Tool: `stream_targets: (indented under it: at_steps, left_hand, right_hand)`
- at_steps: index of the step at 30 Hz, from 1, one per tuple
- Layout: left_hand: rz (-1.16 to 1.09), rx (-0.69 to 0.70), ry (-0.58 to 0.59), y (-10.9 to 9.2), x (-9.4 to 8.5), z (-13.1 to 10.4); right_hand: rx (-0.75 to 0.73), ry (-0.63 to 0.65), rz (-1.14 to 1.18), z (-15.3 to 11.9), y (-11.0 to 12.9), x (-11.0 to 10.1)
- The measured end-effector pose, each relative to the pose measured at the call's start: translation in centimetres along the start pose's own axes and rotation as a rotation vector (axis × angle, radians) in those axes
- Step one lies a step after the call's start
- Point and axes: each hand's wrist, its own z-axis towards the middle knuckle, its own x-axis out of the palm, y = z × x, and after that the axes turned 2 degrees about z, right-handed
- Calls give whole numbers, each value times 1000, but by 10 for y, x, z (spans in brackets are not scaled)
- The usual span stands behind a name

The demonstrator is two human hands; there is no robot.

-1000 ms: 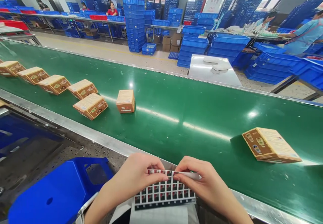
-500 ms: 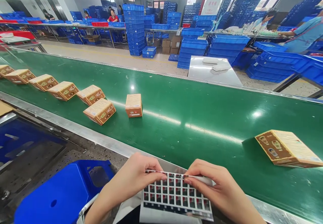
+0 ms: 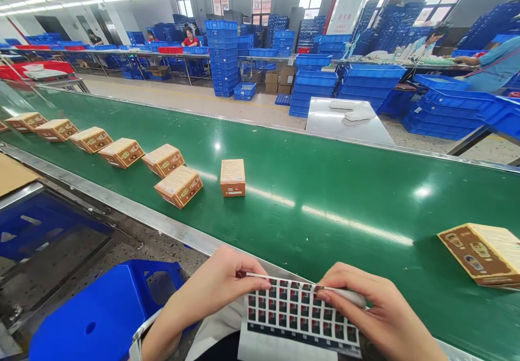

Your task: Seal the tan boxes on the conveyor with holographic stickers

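My left hand [image 3: 217, 293] pinches the upper left edge of a sticker sheet [image 3: 298, 309] between thumb and fingers. Rows of small dark labels with red parts and white borders cover the sheet, and plain white backing shows at its lower edge. At the sheet's upper right corner, my right hand [image 3: 368, 301] is closed in a pinch on the edge. A pale rolled or folded piece shows between its fingers, and I cannot tell whether a single label is lifted. Both hands are over my lap, by the near edge of a green conveyor belt [image 3: 280, 231].
On the belt stand a brown and cream box [image 3: 233, 178], another box [image 3: 481, 252] at right and several more to the left. A blue plastic stool [image 3: 101, 312] is at lower left. Beyond are a metal table [image 3: 345, 128], stacked blue crates [image 3: 222, 57] and people at benches.
The boxes have shifted right along the belt. The view has tilted up slightly. Both hands and the sticker sheet appear a little further right, still in the same grip.
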Motion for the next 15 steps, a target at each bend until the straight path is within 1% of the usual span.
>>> stream_targets:
  at_steps: [5, 11, 15]
  left_hand:
    - [45, 40, 4, 1, -2, 0]
    - [-105, 1, 27, 3, 2, 4]
    - [-22, 43, -4, 6, 2, 7]
  right_hand:
    - [24, 19, -14, -2, -4, -4]
    - [74, -2, 5, -3, -7, -7]
    - [104, 17, 2, -5, -11, -8]
